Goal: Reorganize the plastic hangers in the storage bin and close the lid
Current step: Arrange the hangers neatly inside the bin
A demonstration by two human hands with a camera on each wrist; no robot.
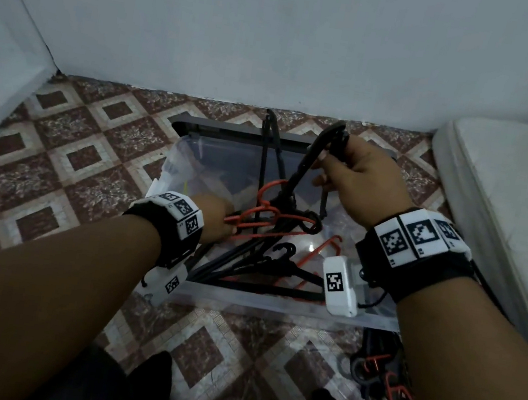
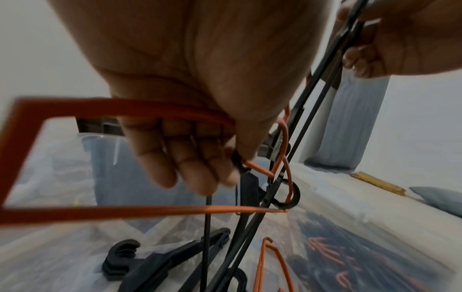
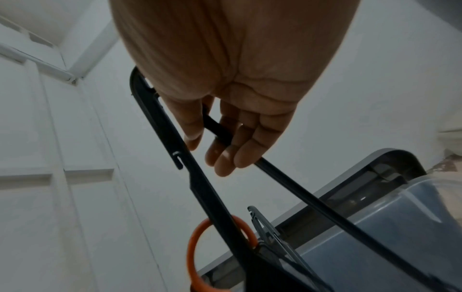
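A clear plastic storage bin stands on the tiled floor, with its dark lid upright behind it against the wall. My left hand reaches into the bin and grips an orange hanger by its shoulder; the fingers curl round the orange hanger. My right hand holds a black hanger raised above the bin, fingers curled round its bar. The hooks of the two hangers are tangled at the bin's middle. More black and orange hangers lie in the bin.
A pile of black and orange hangers lies on the floor by the bin's front right corner. A white mattress runs along the right. The wall stands right behind the lid. Patterned floor tiles stretch to the left.
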